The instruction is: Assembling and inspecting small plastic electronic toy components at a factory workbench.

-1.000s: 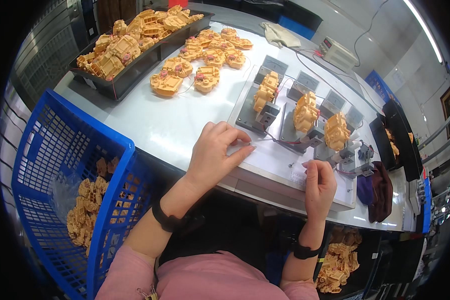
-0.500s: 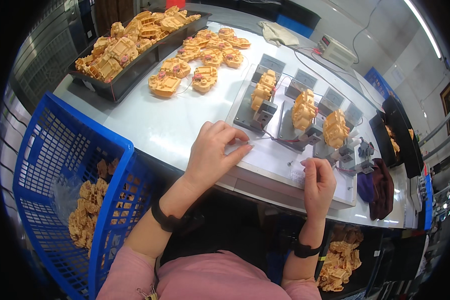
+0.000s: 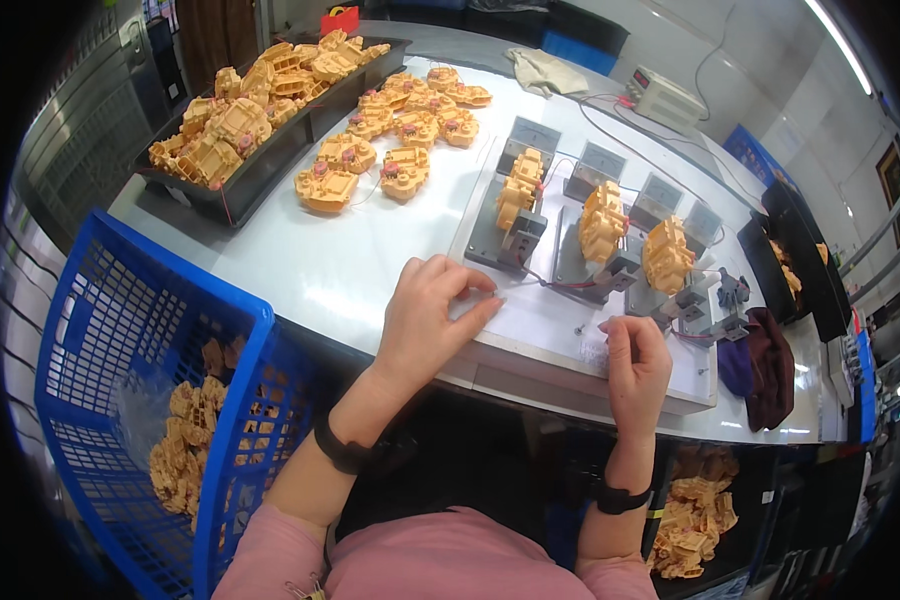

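Left grip, right grip half-curled

Top centre of my view, I see a pale cloth; farther left, something red; upper right, a light tube; right, below the middle, a maroon cloth.

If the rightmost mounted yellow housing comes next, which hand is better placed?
Probably the right hand: it is nearer, just below that yellow housing in the picture, while the left hand is farther off, nearer the leftmost mounted housing.
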`<state>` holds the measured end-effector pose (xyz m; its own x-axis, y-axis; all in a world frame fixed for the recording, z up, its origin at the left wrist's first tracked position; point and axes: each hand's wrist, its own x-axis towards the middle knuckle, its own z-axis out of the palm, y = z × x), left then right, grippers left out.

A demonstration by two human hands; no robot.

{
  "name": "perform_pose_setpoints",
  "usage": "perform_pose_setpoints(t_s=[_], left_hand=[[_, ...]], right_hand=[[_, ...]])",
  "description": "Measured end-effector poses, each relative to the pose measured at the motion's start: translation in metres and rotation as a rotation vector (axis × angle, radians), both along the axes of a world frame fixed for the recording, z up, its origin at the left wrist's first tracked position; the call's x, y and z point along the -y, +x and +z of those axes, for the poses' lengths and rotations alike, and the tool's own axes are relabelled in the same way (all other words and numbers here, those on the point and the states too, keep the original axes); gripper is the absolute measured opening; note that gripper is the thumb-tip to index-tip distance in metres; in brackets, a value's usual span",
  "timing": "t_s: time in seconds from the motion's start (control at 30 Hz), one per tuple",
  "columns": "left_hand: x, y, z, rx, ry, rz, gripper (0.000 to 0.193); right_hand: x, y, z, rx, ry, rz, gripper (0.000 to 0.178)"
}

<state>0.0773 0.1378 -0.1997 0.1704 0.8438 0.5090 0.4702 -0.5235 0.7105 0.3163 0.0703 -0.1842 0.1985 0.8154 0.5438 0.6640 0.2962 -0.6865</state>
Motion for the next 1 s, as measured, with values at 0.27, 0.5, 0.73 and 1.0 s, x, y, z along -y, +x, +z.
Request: perform_pose_setpoints(t_s=[0.27,0.5,0.73,1.0], left_hand=[[-0.001,0.0017,-0.0024,0.016,-0.01,-0.017,0.017],[-0.0002,0.0037,-0.0022,-0.017,0.009,-0.027,0.016],[-0.0007,0.0036,-0.0014,-0.031,0.007,-0.032,0.015],[0.0005,0.0018,0.0026,-0.025,0.005,-0.024,0.014]], right_hand=[[0.0004,0.0,0.0007,0.01,-0.034,-0.036,0.01],[-0.0017,0.0003,-0.0023,-0.009,0.013,-0.045,0.01],[-0.0018,-0.0022,0.0014,0.018,0.03,-0.041,0.009],[-0.0016,-0.0057,0.0031,0.028,0.015,-0.043,0.009]])
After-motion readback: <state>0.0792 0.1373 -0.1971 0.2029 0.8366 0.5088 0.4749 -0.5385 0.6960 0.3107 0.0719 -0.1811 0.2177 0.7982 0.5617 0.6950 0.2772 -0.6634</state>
